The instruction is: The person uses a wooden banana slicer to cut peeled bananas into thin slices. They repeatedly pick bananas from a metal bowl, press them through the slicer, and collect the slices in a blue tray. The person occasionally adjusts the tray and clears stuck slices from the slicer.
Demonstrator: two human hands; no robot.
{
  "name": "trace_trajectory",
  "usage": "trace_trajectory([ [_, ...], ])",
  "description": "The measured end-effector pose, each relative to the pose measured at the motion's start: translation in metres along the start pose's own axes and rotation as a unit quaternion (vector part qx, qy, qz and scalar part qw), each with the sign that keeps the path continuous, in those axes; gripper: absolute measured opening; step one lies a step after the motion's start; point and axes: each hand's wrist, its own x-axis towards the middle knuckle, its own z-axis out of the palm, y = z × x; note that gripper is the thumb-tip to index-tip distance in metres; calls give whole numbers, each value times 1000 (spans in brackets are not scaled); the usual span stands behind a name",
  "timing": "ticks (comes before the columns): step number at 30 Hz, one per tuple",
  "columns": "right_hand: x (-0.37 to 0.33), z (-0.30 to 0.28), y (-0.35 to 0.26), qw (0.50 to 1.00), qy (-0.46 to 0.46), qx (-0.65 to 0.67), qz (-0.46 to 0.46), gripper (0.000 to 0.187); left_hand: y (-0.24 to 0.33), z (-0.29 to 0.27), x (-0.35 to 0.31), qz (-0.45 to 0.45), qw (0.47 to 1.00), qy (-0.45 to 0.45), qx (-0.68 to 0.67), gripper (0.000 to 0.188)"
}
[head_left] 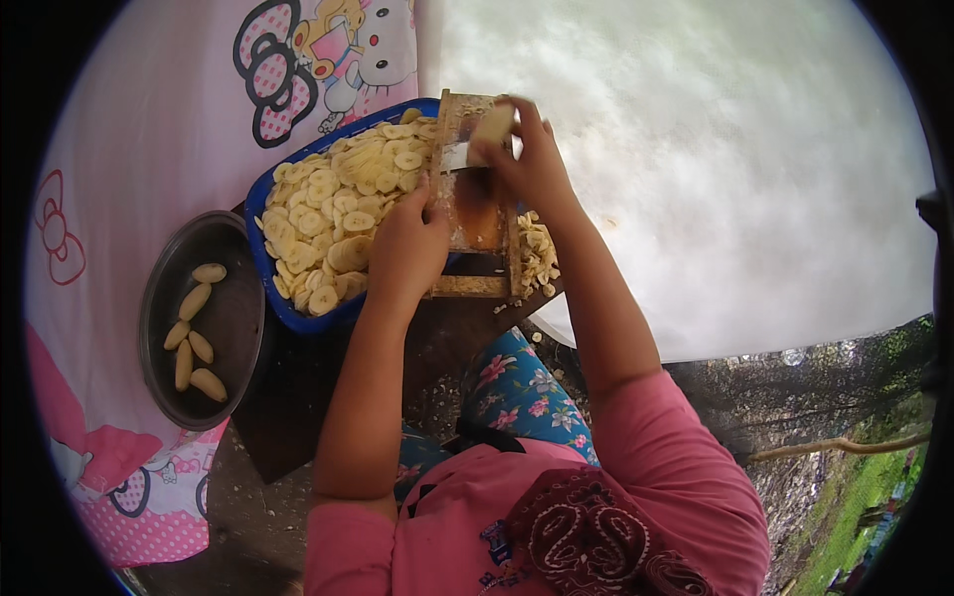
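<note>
Two bare hands at work on a wooden slicer, a long frame w/ a shiny metal blade set across it. L hand grips the slicer's L edge, some fingers hidden from view; R hand is closed round a peeled banana, a bit blurred, holding it on the slicer's upper part, just beside the blade. Slicer sits at the R side of a blue basin, overlapping its rim; basin is heaped w/ pale round banana slices, some overlapping, darker dots in the ctr of many. More pale pieces lie in a small pile just R of the slicer, near its lower end. L of the basin, v close to it, a dark oval metal bowl holds 6 peeled bananas, whole, lying loosely at diff angles, mostly twd its L half. Dark worktop shows below basin, btwn bowl & person's L forearm. Pink printed cloth spreads on the far L, w/ bows & cartoon figs; big white sheet fills the upper R. Person wears pink shirt & blue floral trousers
</note>
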Motion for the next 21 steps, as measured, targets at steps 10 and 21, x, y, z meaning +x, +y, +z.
trace_trajectory([
  [10, -63, -9, -13, 997, -17, 75, -6, 60, 1, -2, 2, -10, 1000, -6, 9, 50],
  [21, -10, 2, 2, 1000, 17, 10, -13, 59, 6, -6, -3, -12, 1000, 3, 16, 48],
])
